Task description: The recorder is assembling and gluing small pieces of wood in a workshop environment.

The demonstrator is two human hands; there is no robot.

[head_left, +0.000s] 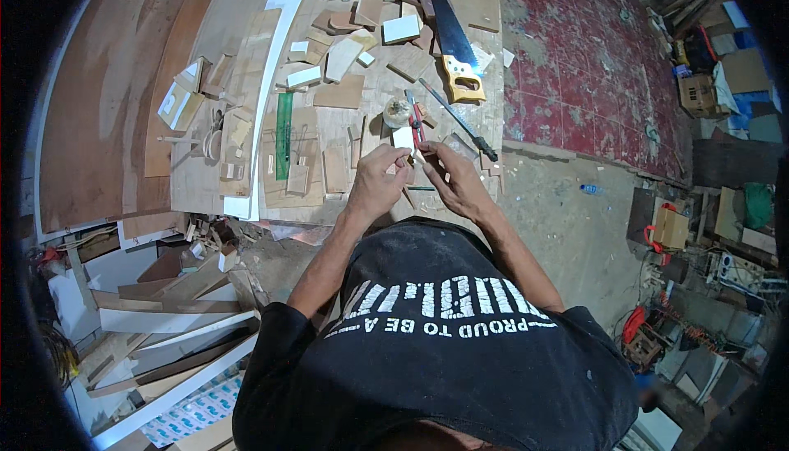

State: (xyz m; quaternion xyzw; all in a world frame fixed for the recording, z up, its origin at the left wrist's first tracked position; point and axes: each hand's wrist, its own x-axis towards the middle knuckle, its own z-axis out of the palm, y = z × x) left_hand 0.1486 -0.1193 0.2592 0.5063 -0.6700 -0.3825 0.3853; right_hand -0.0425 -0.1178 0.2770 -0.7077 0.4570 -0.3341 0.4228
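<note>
Close together over the table's near edge, my left hand [380,181] and my right hand [454,181] both have their fingers pinched. Between the right fingertips shows a small pale piece [419,157], too small to name. What the left fingers grip, if anything, is hidden. Just beyond the hands lie a white block [402,138], a red-handled tool [415,114] and a round, cloudy container [397,112]. A thin hacksaw-like blade with a dark handle [486,149] rests to the right of them.
A handsaw [462,77] with a yellow handle lies at the far right of the table. Several wood offcuts [341,58] spread across the far middle. Left of them are a green ruler [283,134] and small wooden assemblies [182,106]. Scrap boards [177,319] pile up at lower left.
</note>
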